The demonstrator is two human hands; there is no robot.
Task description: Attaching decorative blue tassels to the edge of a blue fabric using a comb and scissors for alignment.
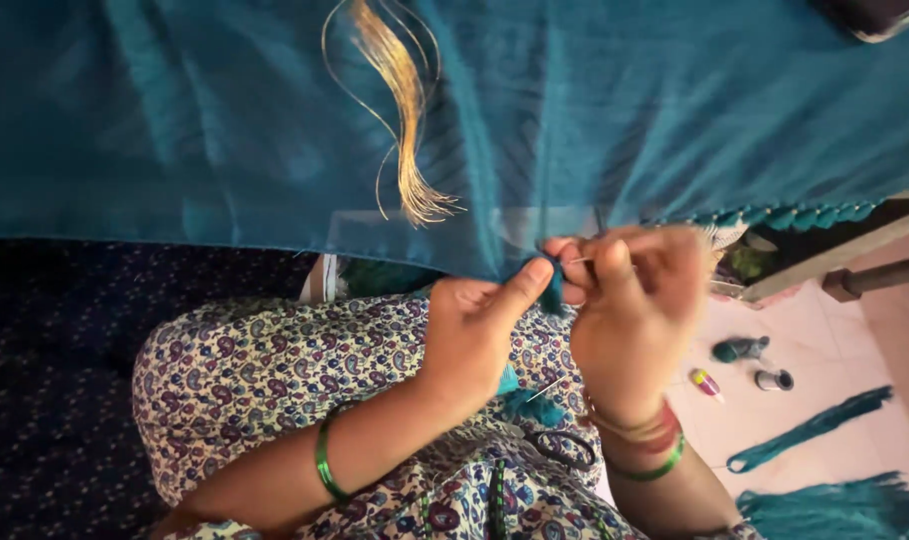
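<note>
Teal fabric (594, 110) is hanging across the top of the view, and both hands are working at its lower edge above the lap. The left hand (471, 335) is pinching a small teal tassel (551, 285) against that hem, fingers narrow around it. The right hand (634, 300) is gripping a thin needle (578, 261) between closed fingers, tip at the tassel. A gold thread bundle (404, 110) is lying on the cloth. Scissors (559, 447) are resting on the lap; thread spools (742, 350) and teal skeins (814, 430) are lying on the floor. The tassel-stitching step looks under way; next is probably drawing the needle through while keeping the pinch steady.
</note>
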